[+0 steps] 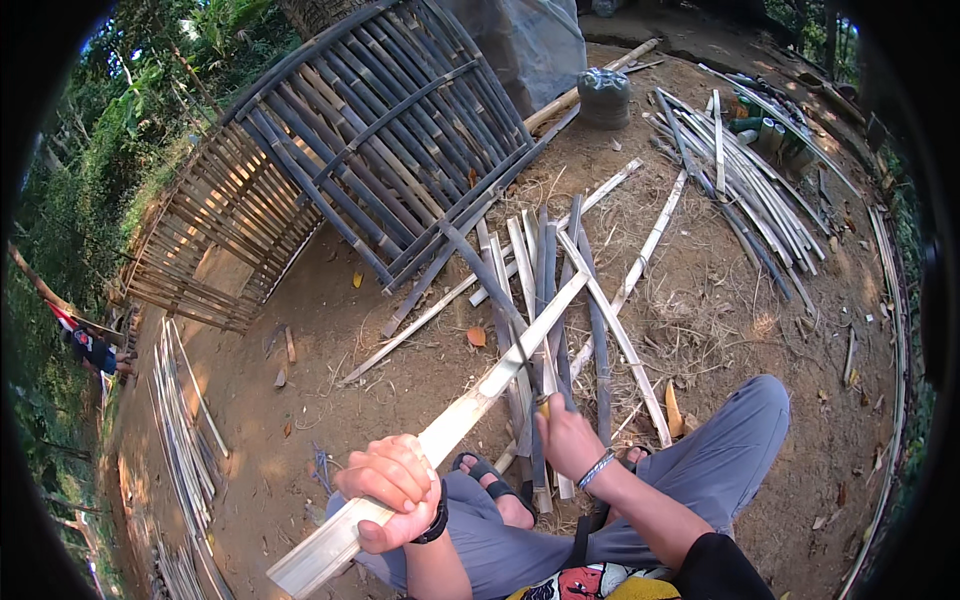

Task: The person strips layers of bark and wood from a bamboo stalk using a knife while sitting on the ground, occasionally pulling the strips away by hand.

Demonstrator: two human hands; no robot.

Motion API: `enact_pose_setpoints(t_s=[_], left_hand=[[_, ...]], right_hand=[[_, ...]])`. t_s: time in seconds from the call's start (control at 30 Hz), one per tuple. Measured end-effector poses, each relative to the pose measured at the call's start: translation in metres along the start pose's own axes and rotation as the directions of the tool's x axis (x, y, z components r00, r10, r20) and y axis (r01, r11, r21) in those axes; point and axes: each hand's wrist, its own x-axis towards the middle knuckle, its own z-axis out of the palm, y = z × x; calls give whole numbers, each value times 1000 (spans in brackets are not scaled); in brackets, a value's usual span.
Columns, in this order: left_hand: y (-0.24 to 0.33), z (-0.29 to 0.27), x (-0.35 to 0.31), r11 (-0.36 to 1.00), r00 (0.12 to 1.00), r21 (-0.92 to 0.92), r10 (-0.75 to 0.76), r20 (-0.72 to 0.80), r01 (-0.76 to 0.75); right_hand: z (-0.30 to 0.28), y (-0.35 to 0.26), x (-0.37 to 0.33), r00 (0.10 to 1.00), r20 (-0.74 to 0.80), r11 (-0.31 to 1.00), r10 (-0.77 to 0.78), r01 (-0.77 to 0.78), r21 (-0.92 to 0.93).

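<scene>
My left hand (390, 487) is wrapped round the lower part of a pale split bamboo strip (464, 412), which slants up and to the right above my lap. My right hand (570, 437) is closed on the handle of a knife, mostly hidden by the fingers. Its dark, narrow blade (527, 362) crosses the strip at its upper half and appears to touch its edge. Just beyond the strip, a loose pile of dark and pale bamboo slats (601, 340) lies on the ground by my feet.
A dark bamboo slat panel (390, 130) leans at the far left, beside a lighter lattice (225, 240). More bamboo strips lie in a heap (750, 180) at the far right and in a bundle (180, 430) at the left. A filled clear bag (604, 100) stands at the back.
</scene>
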Motion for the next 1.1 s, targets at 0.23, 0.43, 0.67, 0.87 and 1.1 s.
enact_pose_setpoints(t_s=[0.23, 0.43, 0.67, 0.87, 1.1], left_hand=[[10, 11, 2, 1000, 991, 6, -23, -135, 24], [64, -1, 11, 992, 941, 3, -116, -319, 124], [60, -20, 15, 985, 876, 39, -128, -465, 165], [45, -15, 25, 980, 806, 79, -105, -583, 185], [46, -15, 26, 957, 691, 205, 8, -723, 204]], right_hand=[[6, 53, 32, 994, -91, 995, 61, -68, -74], [7, -16, -24, 975, 215, 996, -63, 74, -44], [25, 1, -21, 982, 183, 998, -45, 36, 50], [45, 81, 35, 988, 32, 986, 150, -147, -77], [25, 11, 12, 976, 215, 997, 33, -17, -73]])
